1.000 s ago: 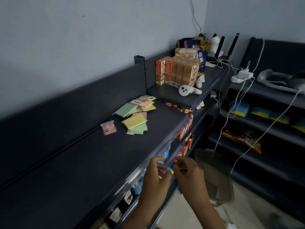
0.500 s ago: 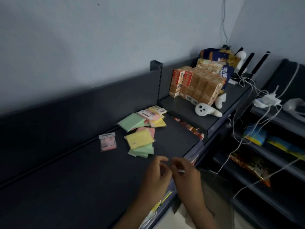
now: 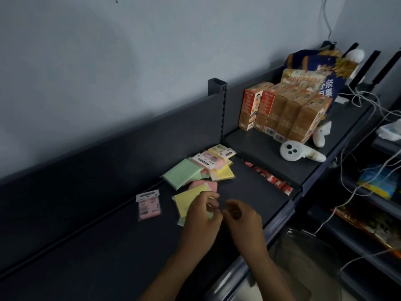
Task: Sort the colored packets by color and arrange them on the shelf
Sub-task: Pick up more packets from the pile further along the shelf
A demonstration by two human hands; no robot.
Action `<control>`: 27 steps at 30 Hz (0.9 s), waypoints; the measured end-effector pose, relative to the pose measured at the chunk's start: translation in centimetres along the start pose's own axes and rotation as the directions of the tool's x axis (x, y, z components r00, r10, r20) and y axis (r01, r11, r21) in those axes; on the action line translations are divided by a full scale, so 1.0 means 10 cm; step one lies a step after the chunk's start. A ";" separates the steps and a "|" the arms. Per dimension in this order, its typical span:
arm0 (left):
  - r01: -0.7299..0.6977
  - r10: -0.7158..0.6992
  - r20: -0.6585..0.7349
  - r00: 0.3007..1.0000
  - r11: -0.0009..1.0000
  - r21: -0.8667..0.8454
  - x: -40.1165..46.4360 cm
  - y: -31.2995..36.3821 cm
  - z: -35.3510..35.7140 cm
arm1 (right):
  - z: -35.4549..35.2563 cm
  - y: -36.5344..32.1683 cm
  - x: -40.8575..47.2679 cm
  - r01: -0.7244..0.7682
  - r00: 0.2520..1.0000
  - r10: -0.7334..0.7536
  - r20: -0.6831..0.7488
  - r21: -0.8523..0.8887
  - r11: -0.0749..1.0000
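Dim room, low light; pale grey-blue wall (image 3: 108,61) behind, a thin cable (image 3: 325,16) hanging down it at upper right. Dark grey metal shelf (image 3: 86,246) runs along the wall with a low back panel (image 3: 130,144) and a slotted upright post (image 3: 218,88); a second shelf section (image 3: 256,142) sits a step higher to the right. Further right, another dark shelving unit (image 3: 368,200) in tiers, white cables (image 3: 342,170) trailing across its front.
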State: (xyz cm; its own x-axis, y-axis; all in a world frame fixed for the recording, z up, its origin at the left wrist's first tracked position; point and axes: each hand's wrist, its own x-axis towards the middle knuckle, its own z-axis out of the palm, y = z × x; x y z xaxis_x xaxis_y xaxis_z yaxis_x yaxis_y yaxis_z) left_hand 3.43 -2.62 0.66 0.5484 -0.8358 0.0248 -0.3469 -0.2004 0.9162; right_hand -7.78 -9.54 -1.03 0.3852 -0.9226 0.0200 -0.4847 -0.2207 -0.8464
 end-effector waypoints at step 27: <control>0.115 -0.200 0.033 0.979 0.681 0.723 0.71 0.35 -0.03 | -0.08 0.06 1.04 -0.028 0.792 -0.064 0.607 0.142 0.989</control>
State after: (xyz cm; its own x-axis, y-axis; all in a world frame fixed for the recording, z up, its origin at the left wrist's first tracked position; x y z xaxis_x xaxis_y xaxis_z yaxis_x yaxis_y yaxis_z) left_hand 6.33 -9.08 4.20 0.5817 -0.7950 -0.1723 -0.7233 -0.6024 0.3376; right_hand -4.70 -19.56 -0.89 0.8127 -0.5250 -0.2528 -0.3792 -0.1473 -0.9135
